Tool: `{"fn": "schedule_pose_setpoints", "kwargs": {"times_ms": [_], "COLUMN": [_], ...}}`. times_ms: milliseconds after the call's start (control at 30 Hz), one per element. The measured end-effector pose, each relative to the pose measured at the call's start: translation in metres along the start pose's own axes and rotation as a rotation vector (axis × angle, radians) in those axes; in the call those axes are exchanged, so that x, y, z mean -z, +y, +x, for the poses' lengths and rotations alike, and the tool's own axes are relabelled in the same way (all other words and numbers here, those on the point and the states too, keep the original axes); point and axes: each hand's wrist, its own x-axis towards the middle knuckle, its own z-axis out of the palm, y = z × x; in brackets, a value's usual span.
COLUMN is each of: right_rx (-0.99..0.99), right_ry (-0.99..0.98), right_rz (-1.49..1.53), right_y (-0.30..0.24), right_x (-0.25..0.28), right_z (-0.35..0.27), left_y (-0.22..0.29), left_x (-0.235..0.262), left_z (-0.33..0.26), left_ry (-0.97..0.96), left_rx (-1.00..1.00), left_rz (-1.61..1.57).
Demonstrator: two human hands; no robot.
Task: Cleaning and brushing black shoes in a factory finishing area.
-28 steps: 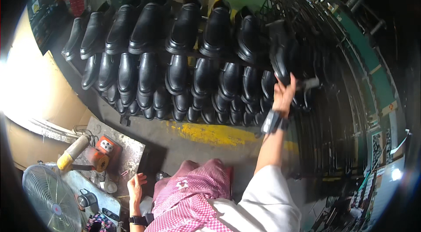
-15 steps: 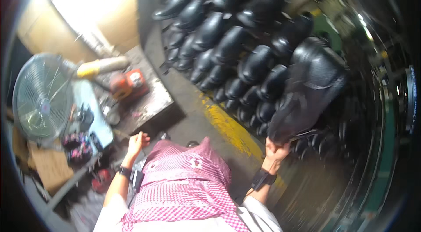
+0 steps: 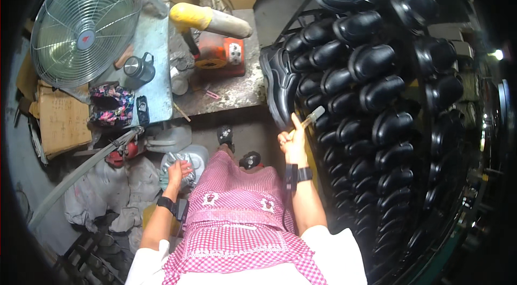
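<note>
A glossy black shoe (image 3: 280,83) hangs from the fingers of my right hand (image 3: 293,144), close to the bench's right edge. The same hand also grips a small brush-like tool (image 3: 312,117), its pale blunt end pointing away to the right. My left hand (image 3: 178,171) holds nothing, and its fingers are loosely stretched out. Below that hand lies crinkled clear plastic (image 3: 168,177) beside a whitish container (image 3: 198,158). Rows of black shoes (image 3: 372,62) stand on a rack just right of my right hand.
A wire-caged fan (image 3: 86,40) stands at the far left. On the worn bench (image 3: 231,91) sits an orange machine (image 3: 212,53) below a yellow-capped cylinder (image 3: 210,19). A dark mug (image 3: 139,69) and a floral pouch (image 3: 111,104) lie left of it. A cardboard box (image 3: 63,120) is at the left.
My view has turned, bringing the bench and fan closer to the middle. My right hand has carried the shoe leftward from over the rack to the bench's edge. My left hand stays empty.
</note>
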Motion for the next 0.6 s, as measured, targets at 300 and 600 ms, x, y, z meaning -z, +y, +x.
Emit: {"fn": "schedule_pose_setpoints", "kwargs": {"times_ms": [300,600], "right_rx": [0.041,0.071], "right_ry": [0.034,0.025], "right_rz": [-0.175,-0.025], "right_y": [0.006,0.004], "right_x": [-0.112,-0.168], "right_z": [0.076,0.119], "left_y": [-0.043,0.012], "left_x": [0.034,0.014], "left_z": [-0.003,0.029], "left_ry": [0.128,0.064], "left_rx": [0.258,0.145], "left_rz": [-0.116,-0.176]}}
